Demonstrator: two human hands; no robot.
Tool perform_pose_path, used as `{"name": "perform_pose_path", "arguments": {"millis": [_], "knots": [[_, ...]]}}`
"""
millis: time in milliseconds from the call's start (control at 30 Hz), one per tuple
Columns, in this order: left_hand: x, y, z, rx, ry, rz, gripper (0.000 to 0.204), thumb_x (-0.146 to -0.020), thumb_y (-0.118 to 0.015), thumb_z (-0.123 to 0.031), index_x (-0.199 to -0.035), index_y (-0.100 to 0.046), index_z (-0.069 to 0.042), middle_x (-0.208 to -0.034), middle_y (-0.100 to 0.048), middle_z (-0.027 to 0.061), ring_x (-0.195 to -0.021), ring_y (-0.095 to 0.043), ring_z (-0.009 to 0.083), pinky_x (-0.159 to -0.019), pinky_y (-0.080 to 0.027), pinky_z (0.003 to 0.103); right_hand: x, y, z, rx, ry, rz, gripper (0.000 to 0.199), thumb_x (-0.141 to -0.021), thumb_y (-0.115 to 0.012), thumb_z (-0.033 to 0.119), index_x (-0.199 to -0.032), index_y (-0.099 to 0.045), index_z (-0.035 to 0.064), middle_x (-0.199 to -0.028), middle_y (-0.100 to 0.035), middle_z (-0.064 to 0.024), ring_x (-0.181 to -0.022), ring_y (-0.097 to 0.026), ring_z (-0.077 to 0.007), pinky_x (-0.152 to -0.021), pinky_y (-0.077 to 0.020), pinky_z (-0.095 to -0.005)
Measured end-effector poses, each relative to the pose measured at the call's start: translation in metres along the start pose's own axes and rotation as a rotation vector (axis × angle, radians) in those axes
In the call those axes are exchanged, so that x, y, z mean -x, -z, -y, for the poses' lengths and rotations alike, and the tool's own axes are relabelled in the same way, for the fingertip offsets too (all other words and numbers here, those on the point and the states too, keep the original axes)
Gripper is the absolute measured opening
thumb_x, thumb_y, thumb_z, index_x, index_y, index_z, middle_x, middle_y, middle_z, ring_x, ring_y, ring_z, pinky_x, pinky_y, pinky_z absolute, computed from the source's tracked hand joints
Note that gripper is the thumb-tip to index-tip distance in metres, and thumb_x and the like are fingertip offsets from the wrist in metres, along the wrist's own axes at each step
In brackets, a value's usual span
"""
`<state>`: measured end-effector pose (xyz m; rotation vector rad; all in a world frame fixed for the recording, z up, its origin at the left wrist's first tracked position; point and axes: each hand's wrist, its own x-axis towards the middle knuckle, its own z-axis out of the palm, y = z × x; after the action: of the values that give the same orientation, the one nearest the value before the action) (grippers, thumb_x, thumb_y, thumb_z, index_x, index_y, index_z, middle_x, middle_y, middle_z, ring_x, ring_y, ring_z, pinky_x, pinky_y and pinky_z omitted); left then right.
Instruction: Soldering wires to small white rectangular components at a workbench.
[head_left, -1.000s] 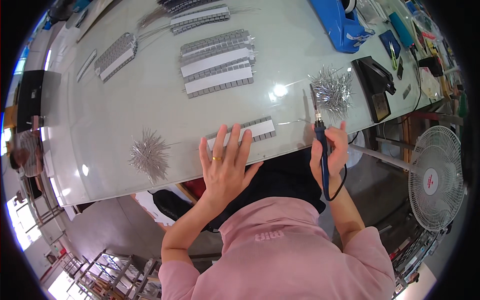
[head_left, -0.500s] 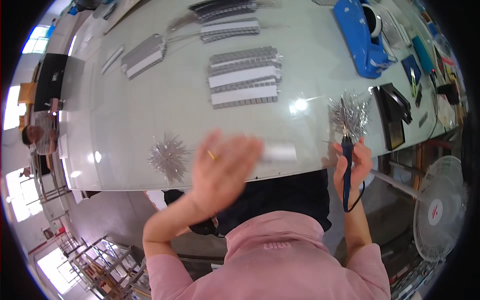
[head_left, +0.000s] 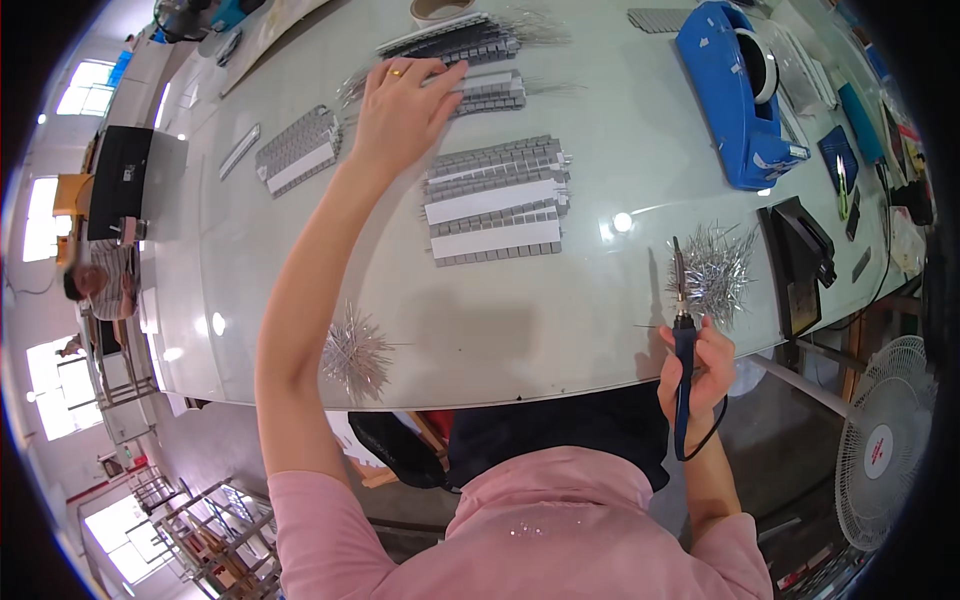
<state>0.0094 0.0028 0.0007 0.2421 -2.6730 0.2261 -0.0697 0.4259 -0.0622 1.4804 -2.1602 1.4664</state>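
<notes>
My left hand reaches to the far side of the table, fingers apart, its fingertips at a stack of grey segmented strips with a white band. What lies under the fingers is partly hidden. A larger group of similar strips lies nearer, in the middle. My right hand grips a soldering iron by its dark blue handle, the metal tip pointing away from me. Just beyond that hand sits a pile of short silvery wires. Another wire pile lies beside my left forearm.
At right stand a blue tape dispenser and a black stand. More grey strips lie at left. A roll of tape sits at the far edge. A white fan stands right of the table; a person is at far left.
My left hand has moved from the table's near edge to the far strips. The blurred white piece beside it is no longer there. My right hand still holds the soldering iron; the view has shifted slightly.
</notes>
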Motion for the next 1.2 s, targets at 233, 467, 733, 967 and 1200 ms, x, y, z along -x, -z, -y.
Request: {"name": "perform_pose_path", "arguments": {"millis": [233, 467, 733, 967, 1200], "knots": [[0.088, 0.069, -0.125, 0.208, 0.114, 0.289, 0.06, -0.079, -0.072, -0.025, -0.135, -0.052, -0.015, -0.144, -0.042, 0.0111, -0.133, -0.036, 0.0339, -0.107, -0.028, 0.055, -0.006, -0.003, 0.007, 0.001, 0.072, 0.036, 0.037, -0.085, -0.069, 0.014, -0.111, -0.044, 0.0048, -0.094, -0.068, -0.0155, -0.087, -0.062, -0.03, -0.093, -0.0501, -0.0478], [0.148, 0.105, -0.19, 0.292, 0.239, 0.458, 0.07, -0.081, -0.069, -0.033, -0.141, -0.044, -0.01, -0.152, -0.031, 0.0138, -0.141, -0.023, 0.0355, -0.111, -0.016, 0.059, -0.01, -0.018, 0.017, -0.001, 0.188, 0.049, 0.038, -0.075, -0.079, 0.015, -0.103, -0.055, 0.0042, -0.095, -0.06, -0.0173, -0.079, -0.066, -0.0337, -0.077, -0.0584, -0.0411], [0.179, 0.101, -0.219, 0.316, 0.27, 0.395, 0.072, -0.077, -0.073, -0.035, -0.14, -0.047, -0.013, -0.148, -0.038, 0.0118, -0.138, -0.032, 0.0307, -0.11, -0.019, 0.058, -0.02, -0.024, 0.019, -0.003, 0.265, 0.067, 0.047, -0.072, -0.079, 0.008, -0.11, -0.052, 0.0034, -0.094, -0.06, -0.0173, -0.078, -0.065, -0.032, -0.08, -0.0578, -0.0411], [0.181, 0.092, -0.218, 0.257, 0.217, 0.316, 0.069, -0.076, -0.075, -0.036, -0.138, -0.05, -0.017, -0.147, -0.041, 0.0088, -0.136, -0.035, 0.0272, -0.11, -0.022, 0.056, -0.023, -0.001, 0.027, -0.111, 0.127, 0.068, 0.044, -0.076, -0.073, 0.002, -0.112, -0.047, 0.0003, -0.095, -0.062, -0.0182, -0.082, -0.065, -0.0279, -0.094, -0.0506, -0.047], [0.18, 0.089, -0.216, 0.183, 0.181, 0.302, 0.065, -0.079, -0.069, -0.046, -0.135, -0.052, -0.019, -0.143, -0.045, 0.0064, -0.133, -0.04, 0.0242, -0.107, -0.027, 0.056, -0.025, 0.043, 0.064, -0.163, -0.189, 0.193, 0.018, -0.076, -0.07, 0.001, -0.09, -0.059, 0.003, -0.076, -0.066, -0.0085, -0.072, -0.067, -0.0185, -0.103, -0.0422, -0.0481]]}}
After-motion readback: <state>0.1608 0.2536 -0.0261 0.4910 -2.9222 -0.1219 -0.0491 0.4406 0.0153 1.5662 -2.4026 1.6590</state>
